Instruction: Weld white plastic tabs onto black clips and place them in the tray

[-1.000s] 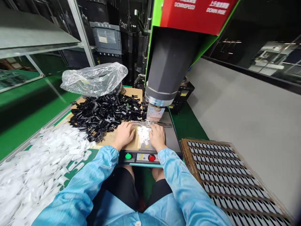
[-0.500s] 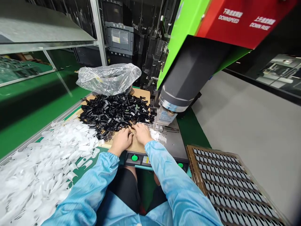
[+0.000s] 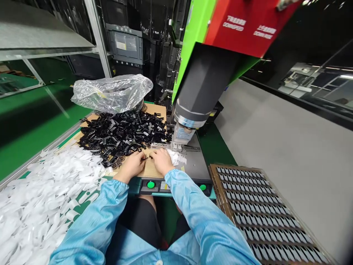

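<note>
My left hand point(image 3: 132, 165) is at the near edge of a heap of small black plastic parts point(image 3: 122, 130). Its fingers are pinched on one such part, dark and spiky at the fingertips. Just to the right, my right hand point(image 3: 162, 161) has thumb and forefinger closed around a small dark piece, mostly hidden. Both hands rest low over the tan cardboard point(image 3: 151, 170), a small gap between their fingertips. Beside my right hand lies a crumpled white bundle point(image 3: 174, 157), close to the metal fixture point(image 3: 176, 146) under the press head point(image 3: 183, 133).
Thin white plastic pieces point(image 3: 46, 195) are heaped at the left. A clear plastic bag point(image 3: 113, 94) sits behind the black parts. The green and red press point(image 3: 204, 73) leans over the right. Green buttons point(image 3: 150, 184) line the front edge. A tray of grey pieces point(image 3: 264, 213) stands lower right.
The view has swung to the right, so everything sits further left. My hands have drawn slightly apart, and dark pieces now show at the fingertips.
</note>
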A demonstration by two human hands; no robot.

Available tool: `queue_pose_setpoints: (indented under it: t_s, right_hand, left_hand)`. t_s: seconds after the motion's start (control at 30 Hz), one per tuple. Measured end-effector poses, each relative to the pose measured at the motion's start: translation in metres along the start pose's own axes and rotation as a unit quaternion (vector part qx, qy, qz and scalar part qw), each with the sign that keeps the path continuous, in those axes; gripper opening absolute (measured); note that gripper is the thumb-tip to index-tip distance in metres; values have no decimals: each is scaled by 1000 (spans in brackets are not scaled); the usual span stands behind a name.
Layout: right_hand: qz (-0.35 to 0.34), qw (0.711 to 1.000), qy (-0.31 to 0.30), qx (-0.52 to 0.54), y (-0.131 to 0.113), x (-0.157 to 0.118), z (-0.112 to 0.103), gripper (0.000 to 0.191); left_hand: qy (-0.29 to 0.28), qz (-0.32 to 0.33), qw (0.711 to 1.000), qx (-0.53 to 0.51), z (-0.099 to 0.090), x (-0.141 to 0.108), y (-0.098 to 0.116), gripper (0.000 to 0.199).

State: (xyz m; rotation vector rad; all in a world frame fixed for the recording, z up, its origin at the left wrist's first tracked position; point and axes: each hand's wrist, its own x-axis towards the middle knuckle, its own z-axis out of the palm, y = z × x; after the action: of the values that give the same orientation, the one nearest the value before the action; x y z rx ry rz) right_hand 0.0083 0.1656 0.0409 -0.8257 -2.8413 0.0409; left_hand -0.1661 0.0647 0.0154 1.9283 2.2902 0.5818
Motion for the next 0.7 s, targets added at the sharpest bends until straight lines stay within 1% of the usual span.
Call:
queue_pose_setpoints:
  t_s: [0.07, 0.17, 0.2, 0.27, 0.37, 0.43, 0.5, 0.6, 0.7]
  right_hand:
    - [1, 1000, 13, 16, 3, -7, -4, 28]
    - [27, 994, 84, 62, 19, -26, -11, 29]
    - [51, 989, 112, 76, 27, -34, -13, 30]
    - [119, 976, 157, 89, 49, -49, -16, 31]
    - [223, 952, 195, 72, 86, -62, -15, 30]
    - [258, 944, 200, 53, 104, -63, -12, 29]
    - [265, 944, 193, 39, 115, -61, -9, 28]
    - [250, 951, 179, 17, 117, -57, -6, 31]
    - [225, 961, 163, -6, 111, -57, -6, 34]
  left_hand:
    - [5, -2, 1000, -9, -1, -2, 1, 11]
    - [31, -18, 998, -57, -1, -3, 10, 14]
    - [45, -18, 996, -79, -1, -1, 16, 18]
    - [79, -1, 990, -115, 0, 7, 33, 23]
    - [116, 47, 983, -133, 5, 34, 66, 24]
    - [119, 66, 983, -126, 11, 57, 88, 24]
    - [108, 72, 986, -107, 20, 79, 107, 24]
    - [90, 80, 990, -69, 34, 100, 124, 24]
    - [89, 96, 991, -41, 44, 104, 130, 24]
